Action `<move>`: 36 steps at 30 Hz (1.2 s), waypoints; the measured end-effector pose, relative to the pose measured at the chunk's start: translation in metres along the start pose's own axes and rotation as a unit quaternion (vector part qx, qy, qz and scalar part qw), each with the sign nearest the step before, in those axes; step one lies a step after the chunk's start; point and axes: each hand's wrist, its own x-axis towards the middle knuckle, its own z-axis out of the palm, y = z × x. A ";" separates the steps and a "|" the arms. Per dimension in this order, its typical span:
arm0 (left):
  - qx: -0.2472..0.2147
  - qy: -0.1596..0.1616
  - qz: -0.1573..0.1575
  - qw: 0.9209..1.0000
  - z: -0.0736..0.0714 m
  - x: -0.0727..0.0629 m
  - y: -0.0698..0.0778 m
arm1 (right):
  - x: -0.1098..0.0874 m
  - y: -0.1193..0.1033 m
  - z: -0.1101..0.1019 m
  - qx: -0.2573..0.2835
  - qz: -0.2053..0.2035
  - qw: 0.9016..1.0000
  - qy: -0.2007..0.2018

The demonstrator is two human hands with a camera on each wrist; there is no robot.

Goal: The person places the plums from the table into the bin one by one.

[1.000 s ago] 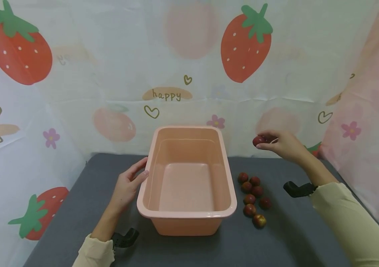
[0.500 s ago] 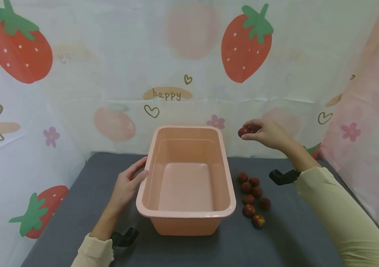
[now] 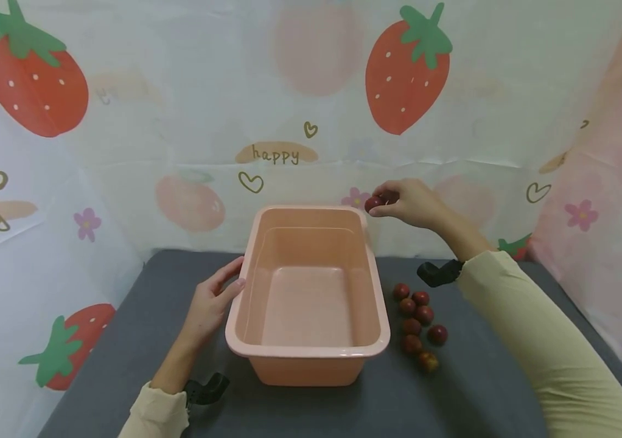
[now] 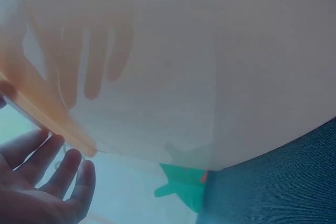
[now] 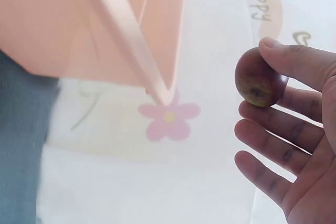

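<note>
Pinching a dark-red fruit [image 3: 373,204], the right hand [image 3: 412,204] appears in the head view near the far right corner of the peach basin [image 3: 308,352]; the left hand [image 3: 208,304] touches the left rim. Eight loose fruits [image 3: 411,327] lie right of the basin on the grey table [image 3: 185,274]. Left wrist: relaxed fingers [image 4: 68,171] meet the rim, ungripping. Right wrist: thumb and fingers grasp the fruit.

Dim, flat light filled the head view, shadow softening the table [image 3: 398,407] low down; left wrist's looked hazy.
</note>
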 end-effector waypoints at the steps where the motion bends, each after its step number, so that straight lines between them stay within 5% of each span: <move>1: 0.002 0.001 0.000 1.000 0.000 0.000 0.000 | 0.002 -0.003 0.001 0.003 -0.001 1.000 -0.001; 36: 0.009 0.006 0.008 1.000 -0.002 0.001 -0.001 | 0.059 -0.067 0.075 0.074 -0.006 0.995 -0.067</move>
